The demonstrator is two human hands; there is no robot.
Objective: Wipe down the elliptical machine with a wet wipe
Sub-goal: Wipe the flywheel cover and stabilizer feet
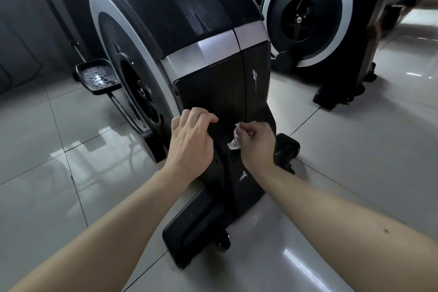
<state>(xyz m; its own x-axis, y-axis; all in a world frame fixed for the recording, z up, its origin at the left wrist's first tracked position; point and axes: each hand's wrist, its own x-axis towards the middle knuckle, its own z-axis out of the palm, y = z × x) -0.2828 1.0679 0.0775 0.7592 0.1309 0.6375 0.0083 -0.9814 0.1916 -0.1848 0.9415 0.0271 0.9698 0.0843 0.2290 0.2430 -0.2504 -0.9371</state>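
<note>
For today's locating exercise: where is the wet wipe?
Head view, centre: the right hand pinches the wet wipe against the elliptical machine's lower panel, right of the left hand.

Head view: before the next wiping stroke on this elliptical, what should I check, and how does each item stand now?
1. Grip on the wipe: ok, the right hand pinches it.
2. Contact with the panel: ok, the wipe lies against its dark surface.
3. Machine steadied: ok, the left hand grips the panel's left edge.
4. Panel clean: not ok, an upper mark and a lower mark show white on it.
5. Wipe wet enough: cannot tell.
</note>
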